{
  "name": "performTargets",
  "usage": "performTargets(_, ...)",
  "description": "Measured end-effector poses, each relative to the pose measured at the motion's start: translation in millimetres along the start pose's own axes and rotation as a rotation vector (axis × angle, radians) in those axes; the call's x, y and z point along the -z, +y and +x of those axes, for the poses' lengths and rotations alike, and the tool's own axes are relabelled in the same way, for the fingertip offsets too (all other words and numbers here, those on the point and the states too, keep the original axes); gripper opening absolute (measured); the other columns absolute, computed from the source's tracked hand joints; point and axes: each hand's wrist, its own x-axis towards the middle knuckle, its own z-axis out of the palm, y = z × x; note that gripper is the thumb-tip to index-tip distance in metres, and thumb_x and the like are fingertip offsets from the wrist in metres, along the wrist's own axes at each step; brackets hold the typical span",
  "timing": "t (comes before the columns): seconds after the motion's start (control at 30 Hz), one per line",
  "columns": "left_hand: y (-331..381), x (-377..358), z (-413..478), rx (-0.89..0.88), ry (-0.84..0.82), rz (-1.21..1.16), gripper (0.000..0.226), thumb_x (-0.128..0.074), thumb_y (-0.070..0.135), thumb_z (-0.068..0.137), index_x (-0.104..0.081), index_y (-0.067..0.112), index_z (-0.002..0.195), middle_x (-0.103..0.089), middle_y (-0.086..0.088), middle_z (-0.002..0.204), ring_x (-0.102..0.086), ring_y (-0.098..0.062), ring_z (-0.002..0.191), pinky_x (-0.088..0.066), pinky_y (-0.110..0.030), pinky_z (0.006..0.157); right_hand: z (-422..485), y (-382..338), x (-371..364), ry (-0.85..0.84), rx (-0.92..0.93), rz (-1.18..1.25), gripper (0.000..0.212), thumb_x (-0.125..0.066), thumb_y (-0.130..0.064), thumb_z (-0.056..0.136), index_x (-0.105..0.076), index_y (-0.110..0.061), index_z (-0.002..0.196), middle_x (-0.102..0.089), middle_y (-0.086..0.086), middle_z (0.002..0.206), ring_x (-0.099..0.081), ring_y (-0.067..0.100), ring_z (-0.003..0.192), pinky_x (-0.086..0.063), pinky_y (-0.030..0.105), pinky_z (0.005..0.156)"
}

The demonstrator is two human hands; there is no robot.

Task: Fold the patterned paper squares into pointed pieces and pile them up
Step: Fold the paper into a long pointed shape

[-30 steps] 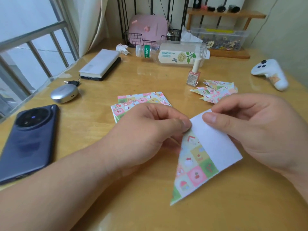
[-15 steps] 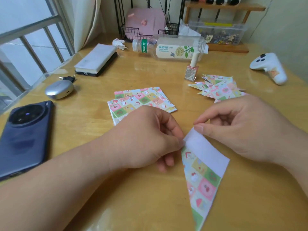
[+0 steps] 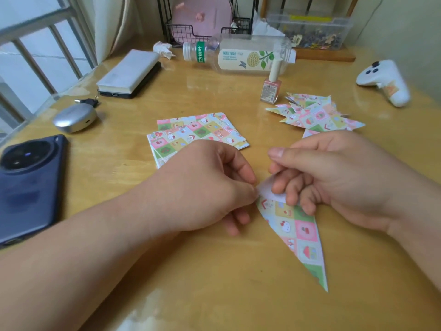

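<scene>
Change in paper: white flap (image 3: 269, 193) broad and flat half a second ago, now curled over and much narrower.
Change in grip: right hand (image 3: 334, 185) earlier touching the flap's top edge with one fingertip, now with curled fingers down on the flap and thumb raised above it.
Left hand (image 3: 205, 187): as before, pinching the top left corner of the folded piece (image 3: 301, 232) between thumb and forefinger.
Folded piece: on the table (image 3: 214, 287) between the hands, long point toward the near right.
Stack of squares (image 3: 198, 132): flat beyond the left hand, near edge hidden by it.
Pile of pointed pieces (image 3: 317, 114): far right, beside a nail polish bottle (image 3: 270, 89), nearest piece partly behind the right hand.
Hard to tell: the fold line under the right fingers and the left fingertips' exact contact.
</scene>
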Motion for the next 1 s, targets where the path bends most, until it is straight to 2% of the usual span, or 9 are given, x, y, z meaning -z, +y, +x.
performTargets(0.1, -2, 4, 2, -0.038, -0.009, 0.054, 0.007, -0.073, 0.009, 0.087, -0.066, 0.009, 0.089, -0.071, -0.011, 0.063, -0.066, -0.031, 0.051, -0.052, -0.031, 0.047, -1, 1, -1, -0.053, -0.018, -0.024, 0.029, -0.076, -0.018, 0.075, -0.068, 0.009, 0.081, -0.07, 0.025, 0.072, -0.058, 0.02, 0.049, -0.041, 0.024, 0.035)
performTargets(0.23, -2, 7, 1, -0.059, -0.059, 0.096, 0.008, -0.076, 0.008, 0.087, -0.069, 0.011, 0.087, -0.068, 0.0, 0.058, -0.059, -0.015, 0.042, -0.047, -0.025, 0.04, -2, 1, 0, -0.056, -0.025, -0.093, 0.005, -0.071, 0.002, 0.078, -0.071, 0.006, 0.077, -0.068, 0.023, 0.064, -0.052, 0.016, 0.039, -0.036, 0.021, 0.033)
performTargets(0.33, 0, 8, 0, -0.058, -0.102, 0.093, 0.01, -0.079, 0.012, 0.082, -0.071, 0.012, 0.087, -0.066, 0.007, 0.056, -0.06, -0.013, 0.043, -0.046, -0.024, 0.041, -2, 0, 1, -0.055, -0.032, -0.142, 0.003, -0.075, -0.001, 0.075, -0.072, -0.001, 0.075, -0.062, 0.021, 0.055, -0.039, 0.016, 0.031, -0.033, 0.021, 0.035)
performTargets(0.47, -1, 6, 2, -0.07, -0.058, 0.189, 0.01, -0.074, 0.03, 0.086, -0.074, 0.022, 0.08, -0.065, 0.0, 0.051, -0.052, -0.015, 0.035, -0.042, -0.022, 0.04, -2, 0, 0, -0.072, -0.016, -0.175, 0.009, -0.079, -0.002, 0.071, -0.072, -0.004, 0.077, -0.059, 0.019, 0.052, -0.037, 0.014, 0.031, -0.03, 0.019, 0.034)
performTargets(0.6, -2, -1, 4, -0.19, 0.008, 0.315, 0.011, -0.08, 0.039, 0.078, -0.076, 0.028, 0.078, -0.058, 0.02, 0.047, -0.046, 0.0, 0.038, -0.035, -0.012, 0.042, -3, 1, 0, -0.05, 0.036, -0.257, 0.007, -0.08, -0.004, 0.071, -0.073, -0.007, 0.072, -0.06, 0.017, 0.05, -0.039, 0.012, 0.03, -0.031, 0.019, 0.034)
performTargets(0.7, -7, 5, 8, -0.299, 0.038, 0.421, 0.026, -0.076, 0.056, 0.065, -0.076, 0.034, 0.079, -0.062, 0.008, 0.058, -0.049, -0.011, 0.05, -0.046, -0.03, 0.052, -3, 1, -1, -0.047, 0.063, -0.292, 0.007, -0.082, -0.008, 0.07, -0.074, -0.008, 0.071, -0.061, 0.015, 0.049, -0.041, 0.012, 0.031, -0.032, 0.019, 0.035)
performTargets(0.73, -9, 7, 9, -0.314, 0.035, 0.43, 0.027, -0.076, 0.057, 0.064, -0.076, 0.035, 0.08, -0.06, 0.005, 0.06, -0.047, -0.012, 0.052, -0.045, -0.032, 0.054, -3, 1, -1, -0.048, 0.069, -0.295, 0.007, -0.082, -0.009, 0.069, -0.075, -0.009, 0.071, -0.061, 0.015, 0.049, -0.041, 0.012, 0.031, -0.033, 0.019, 0.035)
performTargets(0.87, -11, 11, 13, -0.347, -0.025, 0.402, 0.015, -0.082, 0.044, 0.068, -0.076, 0.037, 0.08, -0.064, 0.018, 0.064, -0.047, -0.004, 0.052, -0.041, -0.018, 0.052, -3, 2, -2, -0.065, 0.091, -0.306, 0.006, -0.08, -0.006, 0.074, -0.075, -0.009, 0.072, -0.064, 0.012, 0.05, -0.042, 0.011, 0.03, -0.034, 0.019, 0.036)
performTargets(1.0, -12, 11, 16, -0.342, -0.076, 0.39, 0.016, -0.083, 0.041, 0.07, -0.078, 0.035, 0.083, -0.067, 0.018, 0.066, -0.054, -0.002, 0.055, -0.039, -0.011, 0.054, -2, 3, -1, -0.051, 0.096, -0.272, 0.008, -0.076, -0.001, 0.078, -0.074, -0.007, 0.073, -0.064, 0.014, 0.051, -0.041, 0.012, 0.029, -0.034, 0.021, 0.035)
